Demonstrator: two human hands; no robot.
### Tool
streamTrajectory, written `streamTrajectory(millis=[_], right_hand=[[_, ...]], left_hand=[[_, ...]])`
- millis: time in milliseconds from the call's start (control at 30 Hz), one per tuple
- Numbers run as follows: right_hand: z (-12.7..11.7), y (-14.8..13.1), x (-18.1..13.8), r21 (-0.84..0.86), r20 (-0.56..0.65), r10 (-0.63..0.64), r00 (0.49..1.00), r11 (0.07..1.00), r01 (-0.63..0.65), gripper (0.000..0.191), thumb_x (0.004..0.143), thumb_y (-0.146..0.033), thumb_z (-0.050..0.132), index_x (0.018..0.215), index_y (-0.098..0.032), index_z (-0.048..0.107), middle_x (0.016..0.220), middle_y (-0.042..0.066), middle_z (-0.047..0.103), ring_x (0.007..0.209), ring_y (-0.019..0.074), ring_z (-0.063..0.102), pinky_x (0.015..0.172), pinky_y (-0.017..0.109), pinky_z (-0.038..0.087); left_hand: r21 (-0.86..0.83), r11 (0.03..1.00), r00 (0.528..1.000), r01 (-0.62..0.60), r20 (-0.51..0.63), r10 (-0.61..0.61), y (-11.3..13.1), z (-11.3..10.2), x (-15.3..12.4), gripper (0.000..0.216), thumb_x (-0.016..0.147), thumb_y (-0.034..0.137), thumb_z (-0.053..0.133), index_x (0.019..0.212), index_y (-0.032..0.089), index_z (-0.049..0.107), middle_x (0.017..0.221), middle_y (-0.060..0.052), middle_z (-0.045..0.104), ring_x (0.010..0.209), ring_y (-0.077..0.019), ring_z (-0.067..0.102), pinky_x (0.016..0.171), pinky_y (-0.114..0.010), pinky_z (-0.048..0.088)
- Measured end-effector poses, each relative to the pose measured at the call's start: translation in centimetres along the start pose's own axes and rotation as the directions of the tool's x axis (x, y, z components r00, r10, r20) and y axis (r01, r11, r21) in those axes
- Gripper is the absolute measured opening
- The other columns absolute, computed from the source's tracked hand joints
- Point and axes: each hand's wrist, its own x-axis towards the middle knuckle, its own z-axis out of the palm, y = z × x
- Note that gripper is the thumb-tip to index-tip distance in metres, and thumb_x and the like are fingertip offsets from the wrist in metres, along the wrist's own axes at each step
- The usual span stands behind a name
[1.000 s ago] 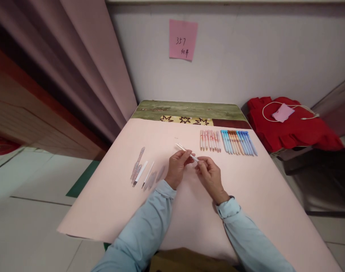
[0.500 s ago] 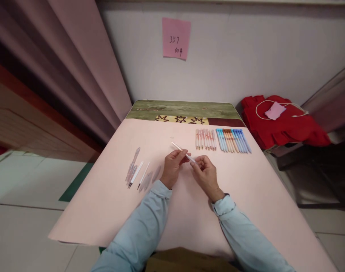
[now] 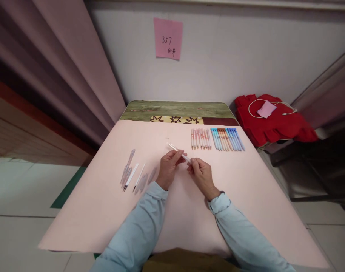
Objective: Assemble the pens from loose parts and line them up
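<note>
Between my two hands is a slim whitish pen (image 3: 186, 158), tilted with its far end up and to the left. My left hand (image 3: 169, 166) is closed, pinching the pen around its middle. My right hand (image 3: 201, 174) is closed too, its thumb and fingers on the pen's lower right end; the fingertips hide that end. To the left of my hands lie white pen refills (image 3: 132, 175) with dark tips, a thinner single refill (image 3: 139, 176), clear patterned pen barrels (image 3: 128, 166) and several greyish translucent pen parts (image 3: 142, 183).
A row of pink-patterned pens (image 3: 200, 139) lies at the back right, beside a row of blue and brown pens (image 3: 228, 139). Pink paper covers the table (image 3: 104, 211). Red cloth (image 3: 270, 124) with a white cable lies off the right edge; a wall stands behind.
My right hand's fingers have closed further over the pen's lower end, its knuckles turned more upward. The pen stays in both hands. The whole view has shifted slightly.
</note>
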Motion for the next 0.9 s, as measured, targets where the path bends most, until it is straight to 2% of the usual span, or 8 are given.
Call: streamTrajectory(millis=[67,133,233,300,467,567,633,900], right_hand=[[0.0,-0.01,-0.01,0.003,0.012,-0.003,1.0,1.0,0.003,0.04,0.096,-0.048,0.045,0.074,-0.02,0.064,0.062,0.001,0.062,0.056,0.0139,0.056,0.058,0.026,0.045],[-0.01,-0.12,0.02,-0.015,-0.019,-0.019,1.0,1.0,0.019,0.029,0.09,-0.048,0.056,0.087,-0.02,0.065,0.064,-0.001,0.062,0.057,0.0136,0.055,0.057,0.025,0.045],[-0.03,-0.22,0.06,-0.047,-0.069,-0.037,0.997,0.998,0.034,0.029,0.081,-0.046,0.07,0.093,-0.021,0.063,0.068,-0.002,0.062,0.057,0.0127,0.053,0.056,0.023,0.043],[-0.05,-0.13,0.06,-0.048,-0.047,-0.024,0.999,0.999,0.021,0.028,0.085,-0.048,0.064,0.084,-0.02,0.063,0.066,-0.001,0.063,0.057,0.0128,0.054,0.056,0.023,0.043],[-0.03,0.27,0.07,-0.063,0.028,0.01,1.0,0.998,-0.008,0.046,0.095,-0.054,0.044,0.072,-0.02,0.064,0.058,0.0,0.061,0.053,0.0137,0.056,0.056,0.024,0.044],[0.04,0.25,0.17,-0.082,-0.027,-0.024,0.999,0.996,0.022,0.032,0.086,-0.052,0.061,0.087,-0.021,0.065,0.064,-0.002,0.062,0.056,0.0136,0.055,0.057,0.024,0.044],[0.08,0.18,0.24,-0.086,-0.065,-0.045,0.997,0.996,0.04,0.031,0.079,-0.049,0.07,0.091,-0.021,0.063,0.067,-0.002,0.061,0.057,0.0128,0.053,0.055,0.023,0.043],[-0.13,0.26,0.21,-0.102,0.019,-0.014,1.0,0.995,0.016,0.033,0.088,-0.051,0.059,0.08,-0.02,0.066,0.065,0.0,0.066,0.055,0.0133,0.056,0.055,0.024,0.044]], left_hand=[[-0.001,1.0,1.0,-0.003,0.007,0.003,0.03,0.07,-0.05,0.023,0.074,0.036,0.077,0.079,0.014,0.072,0.081,-0.005,0.072,0.068,-0.0115,0.062,0.074,-0.027,0.05],[-0.01,1.0,1.0,-0.004,-0.002,0.004,0.03,0.09,-0.05,0.023,0.074,0.035,0.077,0.08,0.014,0.073,0.082,-0.005,0.072,0.07,-0.0118,0.062,0.074,-0.027,0.05],[-0.006,1.0,1.0,0.001,-0.018,-0.001,0.02,0.05,0.0,0.024,0.072,0.036,0.079,0.08,0.014,0.073,0.082,-0.005,0.072,0.073,-0.0123,0.063,0.075,-0.027,0.05],[0.01,1.0,1.0,0.002,-0.01,-0.001,0.02,0.01,0.03,0.025,0.072,0.036,0.079,0.08,0.013,0.073,0.082,-0.006,0.072,0.071,-0.0121,0.063,0.076,-0.027,0.051],[0.003,1.0,1.0,0.005,0.007,-0.005,0.07,0.05,0.04,0.024,0.073,0.036,0.078,0.08,0.014,0.072,0.083,-0.006,0.072,0.072,-0.0124,0.063,0.077,-0.028,0.051],[-0.001,1.0,1.0,0.007,-0.004,-0.007,0.05,0.09,0.04,0.024,0.072,0.035,0.078,0.082,0.014,0.073,0.084,-0.005,0.072,0.074,-0.0124,0.063,0.077,-0.027,0.051],[0.001,1.0,1.0,0.009,-0.006,-0.009,0.01,0.1,0.05,0.024,0.072,0.035,0.078,0.082,0.014,0.073,0.083,-0.005,0.072,0.074,-0.0122,0.064,0.076,-0.026,0.05],[0.038,0.999,1.0,0.01,-0.001,-0.01,-0.08,-0.15,0.14,0.024,0.071,0.036,0.079,0.082,0.015,0.073,0.082,-0.004,0.072,0.075,-0.0129,0.064,0.079,-0.027,0.05]])
